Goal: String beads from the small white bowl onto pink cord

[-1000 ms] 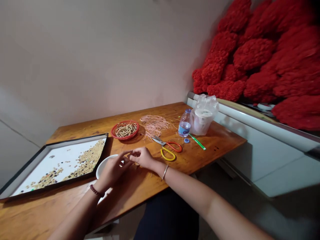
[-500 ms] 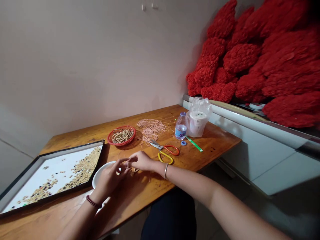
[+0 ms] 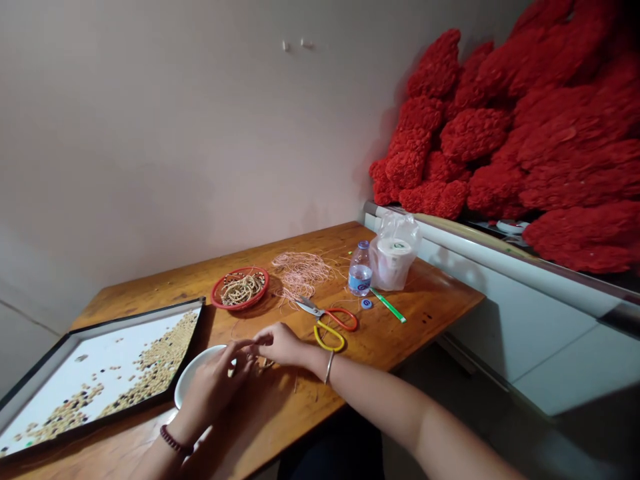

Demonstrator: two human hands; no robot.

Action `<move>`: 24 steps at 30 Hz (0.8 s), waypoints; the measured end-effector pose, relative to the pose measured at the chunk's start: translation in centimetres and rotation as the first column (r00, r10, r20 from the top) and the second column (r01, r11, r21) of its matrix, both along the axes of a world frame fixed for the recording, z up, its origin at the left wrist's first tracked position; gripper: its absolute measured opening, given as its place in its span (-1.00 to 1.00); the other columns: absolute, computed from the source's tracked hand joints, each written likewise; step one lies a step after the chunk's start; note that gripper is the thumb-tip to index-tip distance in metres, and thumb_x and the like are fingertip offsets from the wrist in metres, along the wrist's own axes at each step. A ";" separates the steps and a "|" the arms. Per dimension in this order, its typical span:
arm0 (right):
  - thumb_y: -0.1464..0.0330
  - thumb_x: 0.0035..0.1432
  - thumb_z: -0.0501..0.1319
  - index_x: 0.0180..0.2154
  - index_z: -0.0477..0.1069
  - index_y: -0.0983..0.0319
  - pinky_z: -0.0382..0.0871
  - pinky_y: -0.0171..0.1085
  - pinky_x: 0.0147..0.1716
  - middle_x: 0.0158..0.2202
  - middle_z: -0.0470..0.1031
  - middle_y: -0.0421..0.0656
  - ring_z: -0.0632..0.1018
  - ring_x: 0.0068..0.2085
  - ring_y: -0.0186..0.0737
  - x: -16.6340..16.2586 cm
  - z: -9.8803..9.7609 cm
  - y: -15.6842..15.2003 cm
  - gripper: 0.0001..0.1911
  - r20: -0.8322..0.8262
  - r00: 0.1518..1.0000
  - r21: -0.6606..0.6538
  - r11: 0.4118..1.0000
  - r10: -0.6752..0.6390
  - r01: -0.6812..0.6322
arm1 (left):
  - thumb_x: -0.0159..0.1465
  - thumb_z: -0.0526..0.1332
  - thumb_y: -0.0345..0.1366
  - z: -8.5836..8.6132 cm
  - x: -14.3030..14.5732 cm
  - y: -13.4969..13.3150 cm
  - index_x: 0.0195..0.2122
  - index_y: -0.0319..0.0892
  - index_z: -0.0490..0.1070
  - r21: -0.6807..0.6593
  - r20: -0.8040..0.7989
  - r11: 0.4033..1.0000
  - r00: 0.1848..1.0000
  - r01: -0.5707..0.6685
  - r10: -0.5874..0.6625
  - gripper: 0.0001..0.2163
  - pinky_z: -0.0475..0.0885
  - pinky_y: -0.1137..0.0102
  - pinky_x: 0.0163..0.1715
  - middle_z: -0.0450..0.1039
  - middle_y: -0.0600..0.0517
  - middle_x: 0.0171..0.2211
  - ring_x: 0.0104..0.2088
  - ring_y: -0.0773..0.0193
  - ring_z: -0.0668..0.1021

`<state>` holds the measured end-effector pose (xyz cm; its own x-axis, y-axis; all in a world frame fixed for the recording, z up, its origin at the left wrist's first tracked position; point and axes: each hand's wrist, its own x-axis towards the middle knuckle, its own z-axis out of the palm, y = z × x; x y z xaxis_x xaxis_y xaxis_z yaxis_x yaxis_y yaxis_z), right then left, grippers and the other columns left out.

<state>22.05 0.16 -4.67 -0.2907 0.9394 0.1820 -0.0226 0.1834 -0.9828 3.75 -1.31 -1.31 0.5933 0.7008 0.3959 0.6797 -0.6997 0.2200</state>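
You face a plain pale wall filling the upper left, two small white fixtures near top centre. Your wooden bench crosses the lower middle; at right, a white cabinet stands beneath heaped red bundles, the floor below dim.

Tight on this side, with the white bowl and bead tray hemming in the left hand! Scissors block the right hand ahead and rightward, bottle beyond, but a strip of tabletop lies bare before the basket.
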 end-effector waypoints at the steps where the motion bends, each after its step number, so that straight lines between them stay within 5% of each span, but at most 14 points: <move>1: 0.23 -0.04 0.31 -0.33 0.54 0.31 0.33 -0.33 -0.39 -0.38 0.55 -0.11 0.52 -0.37 -0.25 0.0 0.0 -0.1 -0.73 0.013 1.000 -0.004 1.000 -0.014 0.014 | 0.28 0.10 -0.17 -0.1 0.0 0.0 -0.02 -0.08 0.29 0.007 -0.012 1.000 1.000 -0.003 0.003 -0.73 0.38 0.46 -0.43 0.53 0.02 -0.31 -0.40 0.27 0.55; 7: 0.31 0.01 0.27 -0.32 0.55 0.28 0.38 -0.30 -0.32 -0.37 0.57 -0.12 0.55 -0.32 -0.22 0.5 0.6 -0.7 -0.80 0.069 0.997 0.047 0.998 -0.034 0.031 | 0.28 0.09 -0.17 -0.1 0.1 0.0 0.01 -0.08 0.30 0.065 -0.011 0.998 1.000 -0.005 0.006 -0.71 0.38 0.46 -0.44 0.55 0.00 -0.30 -0.41 0.25 0.57; 12: 0.28 0.01 0.27 -0.27 0.54 0.26 0.40 -0.27 -0.23 -0.29 0.57 -0.09 0.56 -0.25 -0.21 1.1 1.3 -0.8 -0.76 0.012 1.000 0.084 0.996 -0.018 0.017 | 0.26 0.12 -0.11 0.3 0.6 -0.1 0.02 -0.05 0.26 -0.042 0.096 0.998 0.994 -0.047 0.051 -0.67 0.40 0.46 -0.40 0.56 0.09 -0.38 -0.43 0.28 0.57; 18: 0.27 0.08 0.24 -0.24 0.50 0.29 0.26 -0.42 -0.60 -0.40 0.56 -0.12 0.40 -0.60 -0.44 0.5 2.5 0.2 -0.76 0.014 1.000 -0.134 0.991 0.015 -0.013 | 0.22 0.17 -0.10 0.9 1.1 -1.0 0.09 -0.01 0.18 -0.134 0.233 0.981 0.958 -0.141 0.169 -0.58 0.42 0.46 -0.41 0.57 0.12 -0.35 -0.40 0.29 0.59; 24: 0.06 0.25 -0.01 -0.17 0.50 0.30 0.17 -0.44 -0.62 -0.42 0.56 -0.07 0.38 -0.61 -0.46 0.9 3.2 0.7 -0.49 -0.131 0.985 -0.256 0.956 0.115 -0.146 | 0.18 0.22 -0.12 1.0 1.2 -1.3 0.11 -0.01 0.14 -0.157 0.286 0.965 0.925 -0.212 0.250 -0.51 0.41 0.48 -0.47 0.56 0.14 -0.37 -0.51 0.32 0.56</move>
<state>22.98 0.86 -1.47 -0.4057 0.9136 -0.0280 -0.1435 -0.0939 -0.9852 4.95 -2.60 -0.32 0.2755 0.8576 0.4344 0.7076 -0.4868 0.5122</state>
